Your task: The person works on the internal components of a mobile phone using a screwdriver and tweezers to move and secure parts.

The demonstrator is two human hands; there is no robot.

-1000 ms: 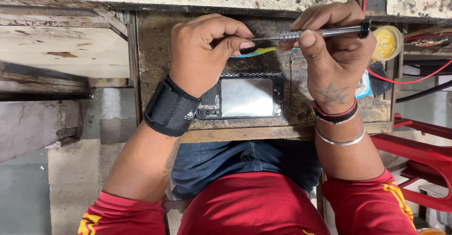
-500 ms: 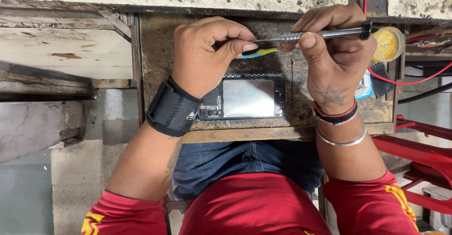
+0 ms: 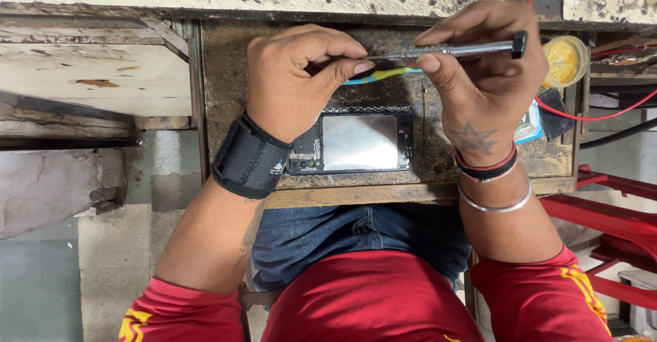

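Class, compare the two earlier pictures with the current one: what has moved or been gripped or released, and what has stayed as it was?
No visible change. The right hand still holds the metal screwdriver level, the left hand still pinches at its tip, and the opened phone lies in the same place on the wooden bench, beside the yellow pot.

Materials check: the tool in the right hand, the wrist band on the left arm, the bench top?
Tool: looks like bare metal, grey sheen, knurled shaft, dark end cap. Wrist band: black woven fabric, matte, probably a strap wrap. Bench top: seems to be wood, worn and stained dark, with a paler front edge.
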